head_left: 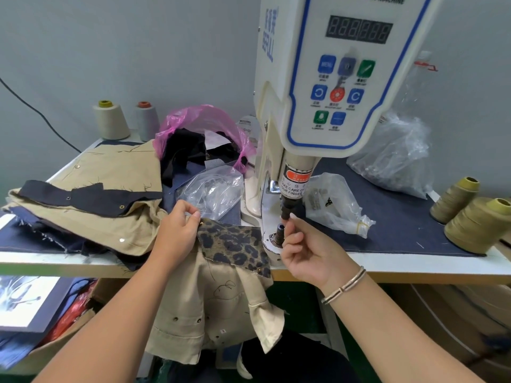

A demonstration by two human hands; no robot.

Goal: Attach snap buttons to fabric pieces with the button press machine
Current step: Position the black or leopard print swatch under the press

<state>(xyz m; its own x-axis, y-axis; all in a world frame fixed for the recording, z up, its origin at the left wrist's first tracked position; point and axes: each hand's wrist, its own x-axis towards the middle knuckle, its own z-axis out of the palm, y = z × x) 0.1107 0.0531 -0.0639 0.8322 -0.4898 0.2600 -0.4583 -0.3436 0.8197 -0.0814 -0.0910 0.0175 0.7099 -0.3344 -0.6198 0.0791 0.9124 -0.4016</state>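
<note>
The white button press machine (pixel 326 78) stands at the table's middle, its dark upper punch (pixel 286 210) above the lower die post (pixel 278 233). A leopard-print fabric piece (pixel 235 247) lies at the table edge left of the die, joined to beige cloth (pixel 221 308) that hangs off the front. My left hand (pixel 177 230) pinches the leopard piece's upper left corner beside a small snap. My right hand (pixel 307 250) is raised at the die, thumb and forefinger pinched together just under the punch; whether they hold a snap part is hidden.
Beige and navy garments (pixel 91 205) are heaped on the left. Clear bags of snap parts (pixel 213 192), (pixel 334 205) flank the machine base, a pink bag (pixel 204 134) sits behind. Thread cones (pixel 475 217) stand at right and at the back left (pixel 110 120).
</note>
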